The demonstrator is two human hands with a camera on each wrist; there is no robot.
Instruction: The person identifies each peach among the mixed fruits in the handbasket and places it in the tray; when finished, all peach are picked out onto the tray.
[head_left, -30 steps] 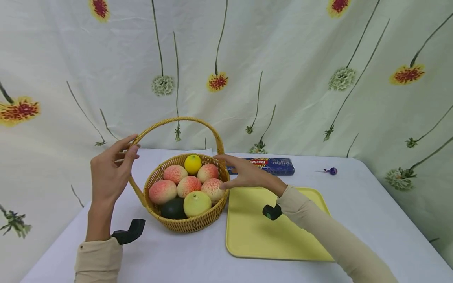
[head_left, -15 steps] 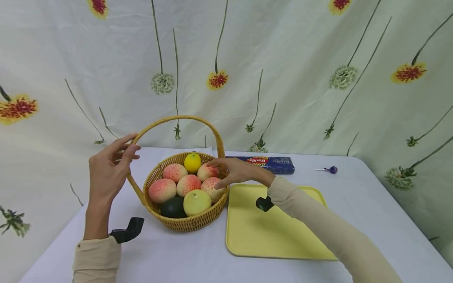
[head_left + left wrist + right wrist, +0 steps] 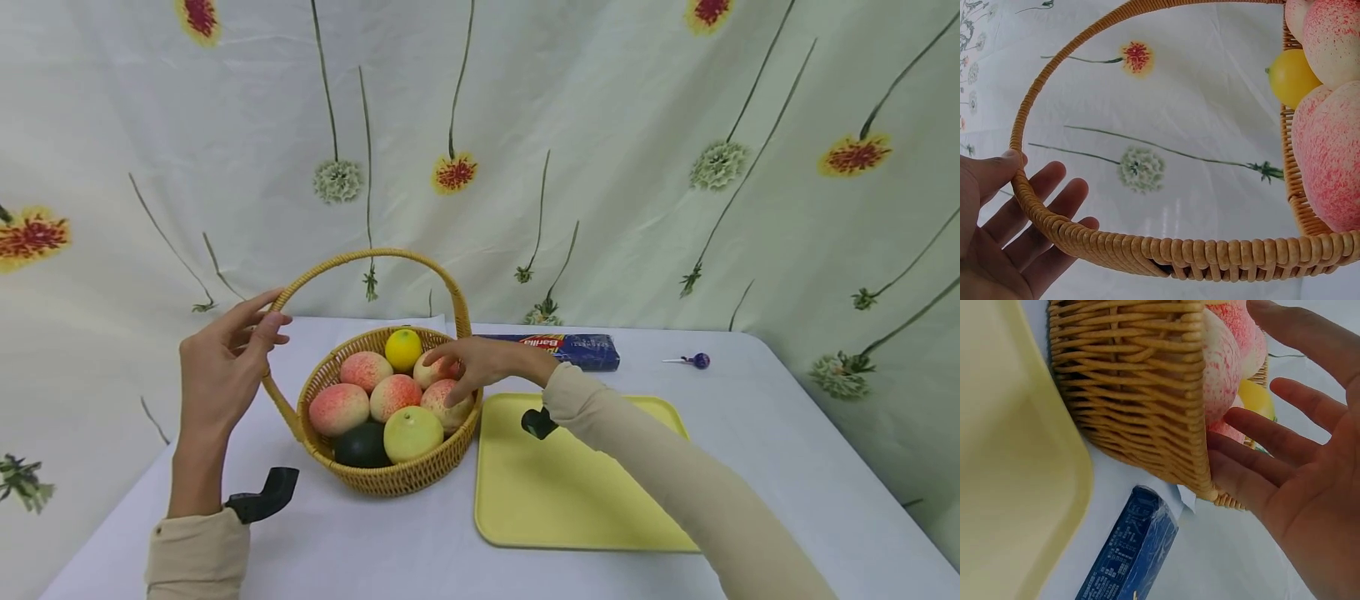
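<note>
A wicker basket holds several pink peaches, a yellow lemon, a pale green round fruit and a dark green fruit. My left hand holds the left side of the arched handle; in the left wrist view its thumb lies against the handle, with the fingers behind. Over the basket's right rim reaches my right hand, fingers spread above the two right-hand peaches. In the right wrist view that hand has its fingertips beside a peach, contact unclear.
A yellow tray lies right of the basket. Behind it is a blue Barilla package, its left end near the basket. A purple lollipop sits at the back right. A floral cloth hangs behind the table.
My right hand has moved left, from the basket's right rim to over the peaches. My left hand stays at the handle, and the fruit lies as before.
</note>
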